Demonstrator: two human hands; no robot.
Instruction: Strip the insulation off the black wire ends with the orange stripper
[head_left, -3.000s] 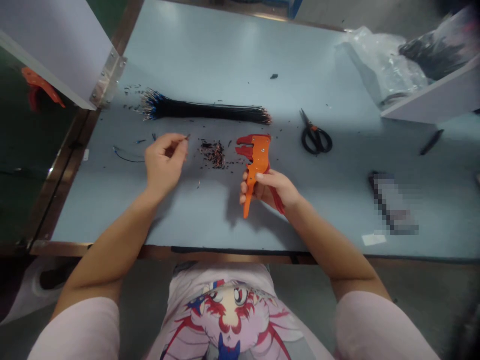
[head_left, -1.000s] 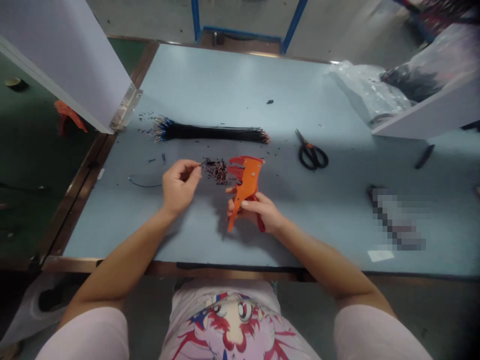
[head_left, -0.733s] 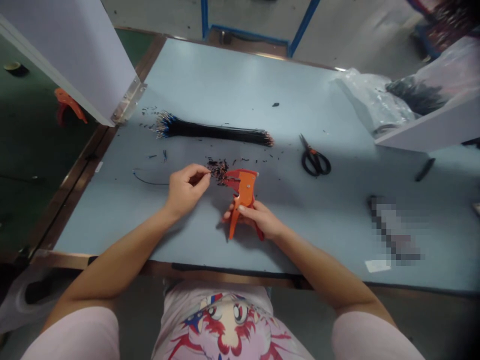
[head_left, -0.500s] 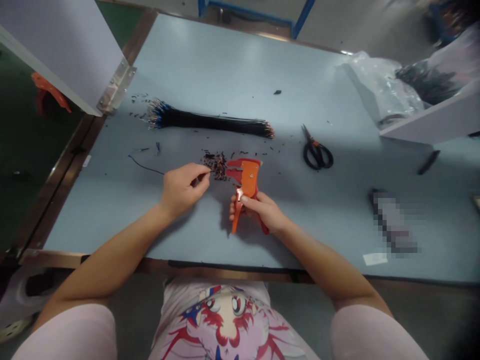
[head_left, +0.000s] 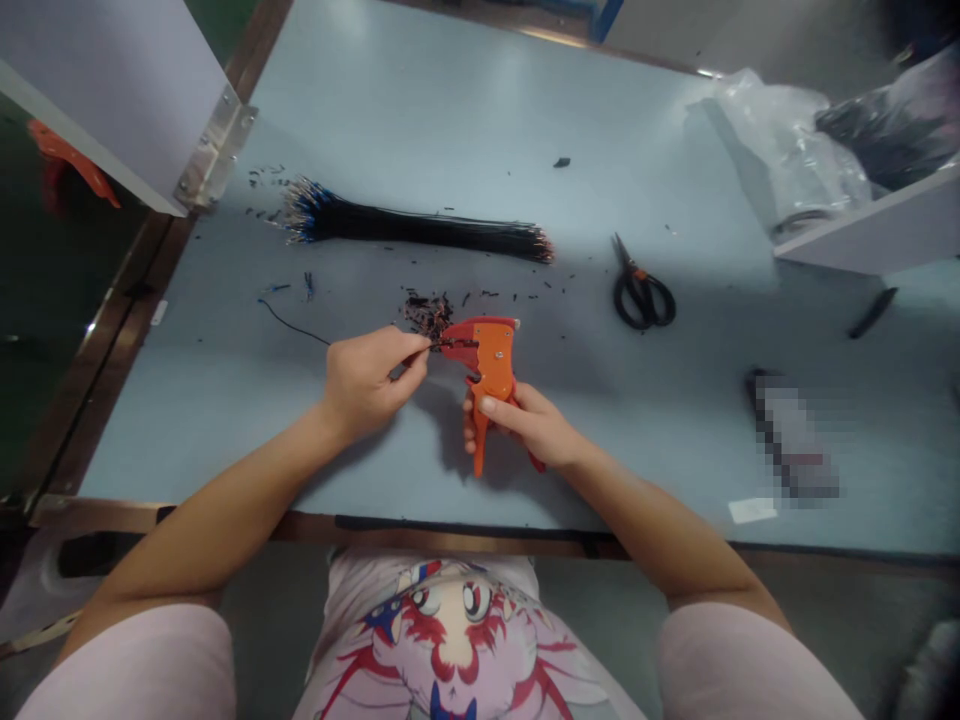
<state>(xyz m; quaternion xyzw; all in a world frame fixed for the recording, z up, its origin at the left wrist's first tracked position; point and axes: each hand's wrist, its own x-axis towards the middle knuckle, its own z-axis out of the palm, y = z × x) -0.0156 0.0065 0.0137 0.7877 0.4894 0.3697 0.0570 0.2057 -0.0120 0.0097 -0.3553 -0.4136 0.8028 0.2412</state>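
At the far right corner of the light blue workbench (head_left: 420, 110) lay a clear plastic bag (head_left: 787, 135), partly behind a white board (head_left: 870, 240). A dark bundle (head_left: 885, 130) lay at its far side, too blurred to tell its strands or whether it was inside the bag.

The left hand (head_left: 367, 380) was nearly closed, its thumb and forefinger pressed together in a pinch on a short dark wire (head_left: 454, 344). The wire ran from those fingertips (head_left: 420, 345) into the jaws of an orange wire stripper (head_left: 489, 365), and the tip of the wire lay against the tool's upper end. The right hand (head_left: 525, 425) was wrapped around the stripper's handles, holding the tool nearly upright just beside the left hand, its fingers curled around the orange body.

Just beyond the hands, a small heap of dark wire offcuts (head_left: 427, 315) lay on the bench. Farther away stretched a long bundle of black wires (head_left: 412, 228) with blue-tipped strands at its left end. A thin loose black wire (head_left: 292, 325) curved on the bench to the left of the left hand. To the right lay black-handled scissors (head_left: 643, 295), well apart from the stripper.
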